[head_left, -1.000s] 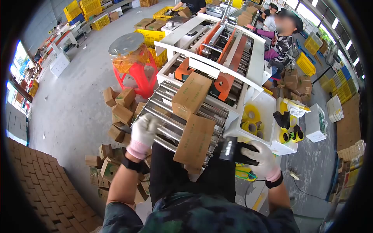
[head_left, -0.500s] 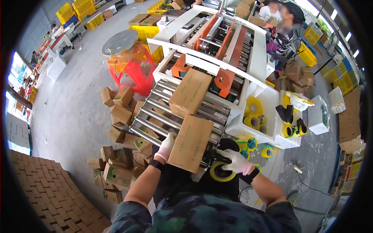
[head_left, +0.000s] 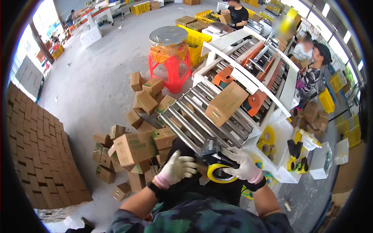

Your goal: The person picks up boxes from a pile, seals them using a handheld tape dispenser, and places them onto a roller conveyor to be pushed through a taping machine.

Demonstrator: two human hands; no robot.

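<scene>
My left hand [head_left: 176,171], in a white glove, has its fingers spread and nothing in them. Just beyond it to the left, a closed cardboard box [head_left: 136,148] with green print shows over the heap of boxes, apart from my fingers. My gloved right hand [head_left: 241,165] grips a black tape dispenser [head_left: 213,151] fitted with a yellow-rimmed tape roll [head_left: 213,175], close to the near end of the rollers. On the roller conveyor [head_left: 188,116] another cardboard box [head_left: 227,103] rests at the mouth of the white box-sealing machine [head_left: 248,75].
Loose boxes [head_left: 147,101] lie heaped on the floor left of the rollers. A red stool [head_left: 171,72] stands behind them. Stacked cartons [head_left: 37,151] fill the far left. A white bin [head_left: 278,155] of tape rolls is at right. Several people work beyond the machine.
The nearer box has left the rollers and is now over the heap at left. My left hand has let go of it. My view has turned left; the right hand stays with the dispenser.
</scene>
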